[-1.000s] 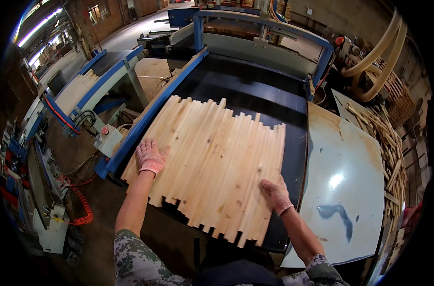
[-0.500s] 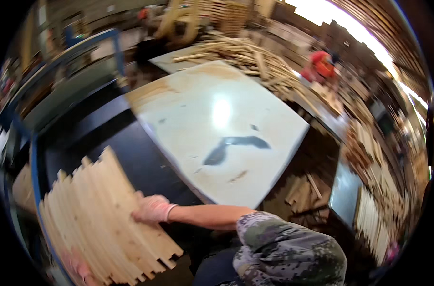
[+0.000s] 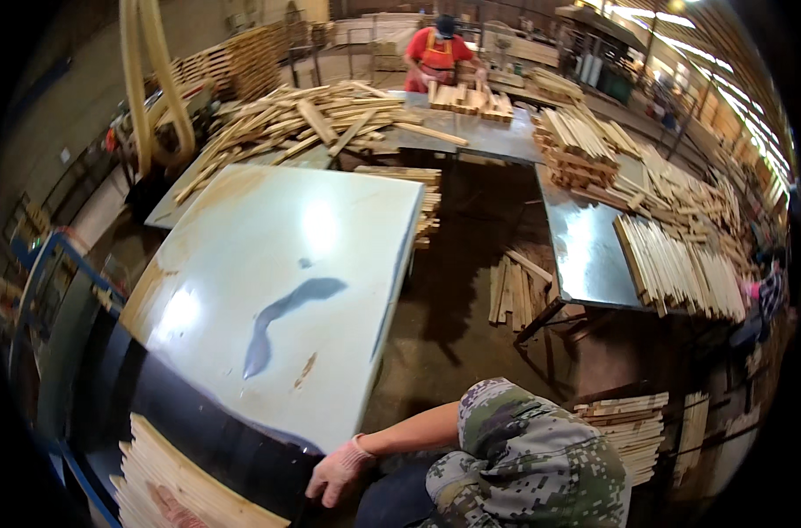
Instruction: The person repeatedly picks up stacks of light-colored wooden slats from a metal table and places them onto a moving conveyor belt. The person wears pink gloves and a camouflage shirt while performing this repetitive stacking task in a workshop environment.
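Note:
A panel of pale wooden strips laid side by side, with uneven ends, lies at the lower left on a dark machine bed. My left hand, in a pinkish glove, rests flat on the strips; its lower part is cut off by the picture's edge. Off the panel's right side is my right hand, also gloved, beside the near corner of the pale sheet-topped table. Its fingers point down, loosely apart, with nothing seen in them.
A heap of loose sticks lies behind the table. To the right, a metal table carries stacked strips. More strips lie on the floor. A person in red handles wood at the back. A blue frame stands left.
My view has swung to the right, so the panel now sits lower at the left. The right hand has let go of the panel's edge; the left hand remains on the strips.

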`<state>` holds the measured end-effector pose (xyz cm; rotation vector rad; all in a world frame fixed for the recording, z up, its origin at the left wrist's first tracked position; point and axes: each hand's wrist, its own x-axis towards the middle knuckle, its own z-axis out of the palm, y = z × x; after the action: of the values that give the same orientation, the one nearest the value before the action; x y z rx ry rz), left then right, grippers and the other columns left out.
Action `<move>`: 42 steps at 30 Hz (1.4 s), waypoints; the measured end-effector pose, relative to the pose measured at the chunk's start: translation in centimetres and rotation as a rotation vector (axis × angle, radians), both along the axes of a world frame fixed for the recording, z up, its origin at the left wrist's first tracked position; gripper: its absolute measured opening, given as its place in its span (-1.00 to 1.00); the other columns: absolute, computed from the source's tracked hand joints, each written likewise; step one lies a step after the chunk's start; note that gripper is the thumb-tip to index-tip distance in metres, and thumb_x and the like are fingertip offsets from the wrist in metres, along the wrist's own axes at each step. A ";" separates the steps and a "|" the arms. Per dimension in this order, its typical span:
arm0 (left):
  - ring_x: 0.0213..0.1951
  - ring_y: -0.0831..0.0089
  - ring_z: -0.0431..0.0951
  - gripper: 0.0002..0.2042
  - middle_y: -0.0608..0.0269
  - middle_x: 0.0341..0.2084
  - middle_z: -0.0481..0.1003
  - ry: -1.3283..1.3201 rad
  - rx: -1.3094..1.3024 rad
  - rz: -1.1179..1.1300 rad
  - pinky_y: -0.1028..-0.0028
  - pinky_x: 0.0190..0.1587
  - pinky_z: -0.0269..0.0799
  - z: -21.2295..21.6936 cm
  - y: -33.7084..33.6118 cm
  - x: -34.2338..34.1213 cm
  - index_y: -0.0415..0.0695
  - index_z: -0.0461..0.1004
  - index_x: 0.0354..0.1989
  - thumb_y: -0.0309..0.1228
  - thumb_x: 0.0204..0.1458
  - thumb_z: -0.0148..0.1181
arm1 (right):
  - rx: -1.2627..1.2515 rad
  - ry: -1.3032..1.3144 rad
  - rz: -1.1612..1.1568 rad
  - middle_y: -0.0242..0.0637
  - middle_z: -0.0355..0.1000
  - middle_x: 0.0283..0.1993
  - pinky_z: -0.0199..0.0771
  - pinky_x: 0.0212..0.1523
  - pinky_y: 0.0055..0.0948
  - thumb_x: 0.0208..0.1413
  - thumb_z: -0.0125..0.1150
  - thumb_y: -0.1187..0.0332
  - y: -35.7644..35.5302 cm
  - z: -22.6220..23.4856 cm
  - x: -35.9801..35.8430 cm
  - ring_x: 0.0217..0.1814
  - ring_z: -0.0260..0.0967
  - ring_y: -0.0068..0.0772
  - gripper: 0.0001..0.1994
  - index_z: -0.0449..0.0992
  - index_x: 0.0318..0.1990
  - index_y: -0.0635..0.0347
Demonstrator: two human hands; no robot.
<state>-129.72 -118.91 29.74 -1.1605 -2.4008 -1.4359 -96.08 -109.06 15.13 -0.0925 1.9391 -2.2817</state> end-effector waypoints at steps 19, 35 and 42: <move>0.20 0.22 0.58 -0.44 0.03 0.15 0.62 -0.603 -1.019 -1.413 0.31 0.30 0.44 -32.2 24.6 56.9 -0.40 0.50 0.33 -0.21 0.30 0.30 | -0.489 -1.349 -1.761 0.05 0.69 -0.12 0.56 0.02 -0.07 0.25 0.19 -0.09 -18.7 -22.9 58.7 -0.06 0.65 0.07 -0.43 0.70 -0.09 0.38; -0.12 0.15 0.58 -0.51 0.04 -0.12 0.61 0.009 -1.682 -1.206 0.14 -0.02 0.49 -47.3 31.3 65.0 -0.23 0.60 0.11 -0.06 0.22 0.26 | -1.282 -1.110 -2.131 -0.14 0.58 -0.35 0.45 -0.27 -0.10 0.29 0.33 -0.14 -20.0 -23.1 64.3 -0.34 0.42 -0.29 -0.45 0.71 -0.29 0.30; -0.65 0.46 0.25 -0.69 0.43 -0.62 0.32 -0.830 -1.573 -0.928 0.35 -0.61 0.15 -43.1 43.2 87.8 0.09 0.39 -0.46 -0.12 0.34 0.21 | -1.332 -0.667 -2.392 -0.40 0.36 -0.40 0.28 -0.52 -0.36 0.40 0.28 0.24 -15.8 -23.4 78.6 -0.50 0.30 -0.42 -0.80 0.50 -0.23 0.12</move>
<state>-41.97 -75.74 -13.38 -2.4589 -3.8758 0.7207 -17.47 -124.82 -8.23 -1.6512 0.5866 1.1959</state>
